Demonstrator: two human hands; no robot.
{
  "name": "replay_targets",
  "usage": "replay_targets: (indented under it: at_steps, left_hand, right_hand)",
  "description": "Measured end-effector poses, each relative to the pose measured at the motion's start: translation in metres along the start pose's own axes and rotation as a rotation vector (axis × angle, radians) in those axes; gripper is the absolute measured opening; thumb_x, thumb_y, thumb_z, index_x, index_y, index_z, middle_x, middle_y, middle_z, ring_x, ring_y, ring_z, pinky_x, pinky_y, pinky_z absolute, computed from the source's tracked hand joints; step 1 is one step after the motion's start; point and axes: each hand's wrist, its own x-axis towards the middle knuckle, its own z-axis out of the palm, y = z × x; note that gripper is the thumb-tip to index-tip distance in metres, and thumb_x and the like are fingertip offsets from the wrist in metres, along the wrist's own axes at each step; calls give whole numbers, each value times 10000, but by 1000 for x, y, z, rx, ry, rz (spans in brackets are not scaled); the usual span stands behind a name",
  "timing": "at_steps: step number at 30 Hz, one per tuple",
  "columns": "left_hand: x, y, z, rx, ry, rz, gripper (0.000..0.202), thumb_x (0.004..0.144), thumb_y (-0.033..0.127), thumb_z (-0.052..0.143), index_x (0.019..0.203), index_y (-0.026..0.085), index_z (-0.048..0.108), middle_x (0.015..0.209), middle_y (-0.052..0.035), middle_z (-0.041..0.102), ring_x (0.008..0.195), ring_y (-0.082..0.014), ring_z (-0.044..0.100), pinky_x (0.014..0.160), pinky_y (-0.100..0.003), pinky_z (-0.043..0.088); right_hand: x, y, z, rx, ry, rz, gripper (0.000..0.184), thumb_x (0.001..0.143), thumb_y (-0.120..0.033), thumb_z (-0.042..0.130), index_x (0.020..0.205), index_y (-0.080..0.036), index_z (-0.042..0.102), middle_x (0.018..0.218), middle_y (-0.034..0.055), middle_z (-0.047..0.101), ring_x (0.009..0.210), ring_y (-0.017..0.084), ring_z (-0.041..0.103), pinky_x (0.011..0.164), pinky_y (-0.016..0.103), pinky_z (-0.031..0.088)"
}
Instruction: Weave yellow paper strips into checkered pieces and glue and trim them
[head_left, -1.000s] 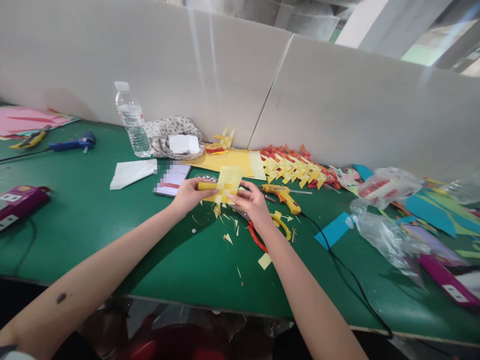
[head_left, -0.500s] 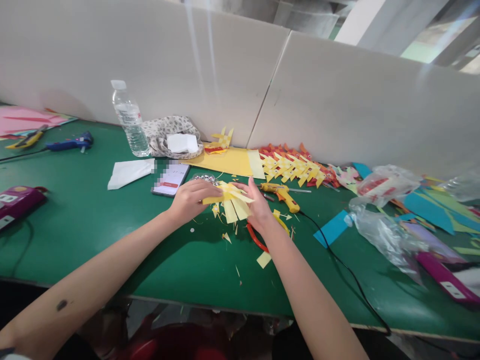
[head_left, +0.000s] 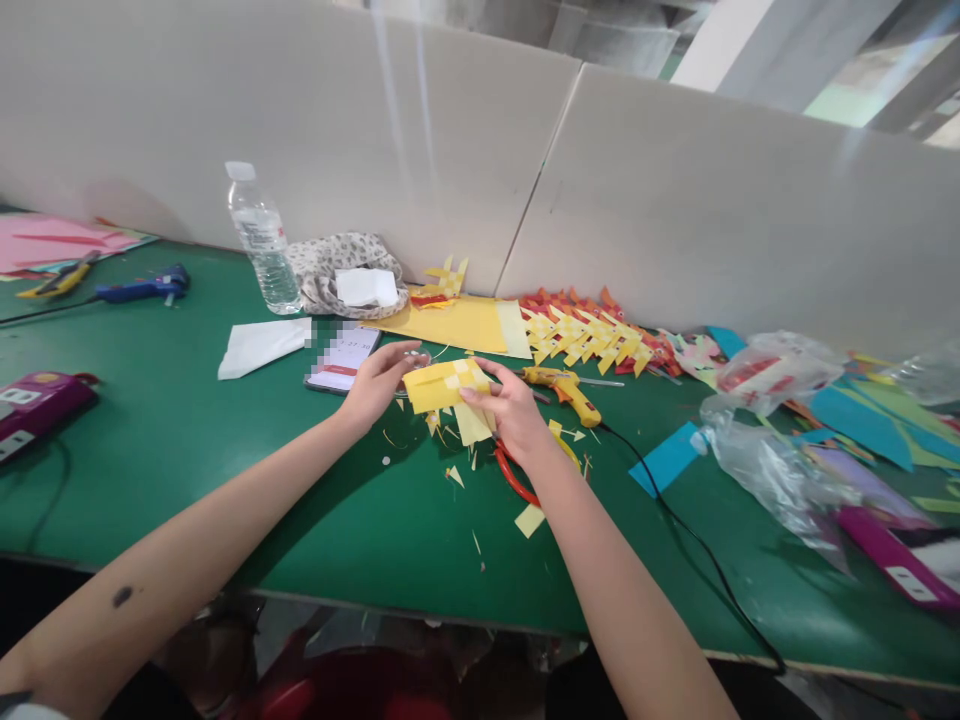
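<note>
Both my hands hold a woven yellow paper piece [head_left: 448, 388] just above the green table [head_left: 187, 440]. My left hand [head_left: 377, 382] pinches its left end, fingers curled around it. My right hand [head_left: 510, 408] grips its right side, with pale yellow strips hanging below the fingers. Red-handled scissors [head_left: 516, 472] lie under my right wrist. A yellow glue gun [head_left: 564, 390] rests just right of my right hand. Small yellow paper scraps [head_left: 455, 476] litter the table beneath the piece.
A phone [head_left: 343, 358], a white tissue [head_left: 262, 343], a water bottle [head_left: 259, 240] and a patterned cloth [head_left: 341, 275] sit left of centre. Finished woven pieces [head_left: 592, 335] lie along the partition. Plastic bags [head_left: 772, 440] and coloured paper crowd the right. A blue glue gun [head_left: 146, 287] lies far left.
The yellow piece was turned over between my hands: its loose strips fanned out half a second ago, and now the flat yellow face shows with strips hanging below.
</note>
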Motion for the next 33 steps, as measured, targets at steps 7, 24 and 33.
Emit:
replay_targets:
  at_steps: [7,24,33]
  left_hand:
    - [-5,11,2,-51,-251,-325,311,649,366,687,886,164,680,777,-56,690,711,-177,631,629,-268,482]
    - [1,-3,0,-136,-288,-426,258,564,224,785,758,154,630,821,-69,695,717,-138,645,653,-252,528]
    - [0,-1,0,-54,-349,-400,257,614,336,746,801,171,688,781,-52,685,627,-113,605,526,-207,479]
  right_hand:
    - [-6,2,2,-166,-239,37,644,543,-234,763,1127,-212,493,707,-18,677,646,174,653,626,328,529]
    - [3,5,-5,-235,106,-60,491,522,-303,760,960,-216,556,734,6,666,651,201,643,615,349,515]
    - [-5,3,-1,-207,-190,-31,578,542,-268,750,1070,-234,519,735,-13,670,675,201,653,663,366,520]
